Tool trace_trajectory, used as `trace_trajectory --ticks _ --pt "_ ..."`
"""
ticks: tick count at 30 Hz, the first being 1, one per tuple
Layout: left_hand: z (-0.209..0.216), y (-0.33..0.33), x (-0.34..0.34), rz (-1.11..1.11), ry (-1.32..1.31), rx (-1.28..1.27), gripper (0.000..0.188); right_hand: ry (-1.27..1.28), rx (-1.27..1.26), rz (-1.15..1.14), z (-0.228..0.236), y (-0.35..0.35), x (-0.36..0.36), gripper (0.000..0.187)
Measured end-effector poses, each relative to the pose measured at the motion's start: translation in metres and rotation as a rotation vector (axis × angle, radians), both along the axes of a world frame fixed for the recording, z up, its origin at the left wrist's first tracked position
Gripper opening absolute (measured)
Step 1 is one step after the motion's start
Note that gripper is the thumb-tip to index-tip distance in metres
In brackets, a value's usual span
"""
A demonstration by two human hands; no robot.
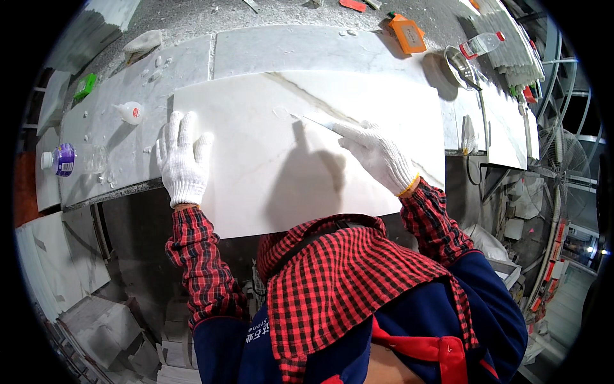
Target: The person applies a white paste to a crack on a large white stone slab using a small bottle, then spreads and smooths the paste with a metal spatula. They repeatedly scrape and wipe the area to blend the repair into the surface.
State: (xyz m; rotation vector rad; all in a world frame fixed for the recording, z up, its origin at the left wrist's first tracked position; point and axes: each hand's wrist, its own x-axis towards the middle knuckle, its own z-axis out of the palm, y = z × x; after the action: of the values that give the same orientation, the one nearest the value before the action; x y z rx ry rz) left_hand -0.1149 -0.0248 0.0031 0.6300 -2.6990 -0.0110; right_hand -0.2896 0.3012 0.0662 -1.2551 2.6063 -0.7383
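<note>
A large white marble slab [256, 185] with grey-brown veins lies flat before me on the work table. My left hand [184, 157], in a white knitted glove, rests flat on its left edge with the fingers stretched out. Over the right half of the slab, my right hand [377, 150], gloved too, is closed around a slim tool [313, 121] with a pale handle and thin tip. The tool's exact kind is unclear. Its tip reaches a small wet-looking patch [281, 113] near the vein. My shadow falls across the slab's middle.
On the left lie a purple-labelled plastic bottle [64, 159], a small white squeeze bottle [130, 113] and a green object [84, 86]. Toward the back right are an orange box [408, 35], a metal bowl [460, 67] and a red-labelled bottle [483, 45]. A large fan [559, 153] stands right.
</note>
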Motion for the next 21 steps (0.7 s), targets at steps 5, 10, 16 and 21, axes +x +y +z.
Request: trace_trajectory --ticks 5,10,16,21 --pt "0.001 0.001 0.000 0.006 -0.006 -0.013 0.052 -0.051 -0.094 0.060 -0.018 0.002 0.000 0.037" --pt "0.004 0.003 -0.001 0.015 -0.009 0.008 0.051 -0.015 -0.023 0.069 -0.014 -0.014 -0.002 0.041" --pt "0.001 0.002 0.000 0.019 -0.010 -0.016 0.053 0.007 0.035 0.067 0.004 -0.023 0.000 0.043" --pt "-0.002 0.000 0.000 0.006 0.006 -0.008 0.053 0.173 0.084 0.103 -0.020 -0.019 -0.005 0.034"
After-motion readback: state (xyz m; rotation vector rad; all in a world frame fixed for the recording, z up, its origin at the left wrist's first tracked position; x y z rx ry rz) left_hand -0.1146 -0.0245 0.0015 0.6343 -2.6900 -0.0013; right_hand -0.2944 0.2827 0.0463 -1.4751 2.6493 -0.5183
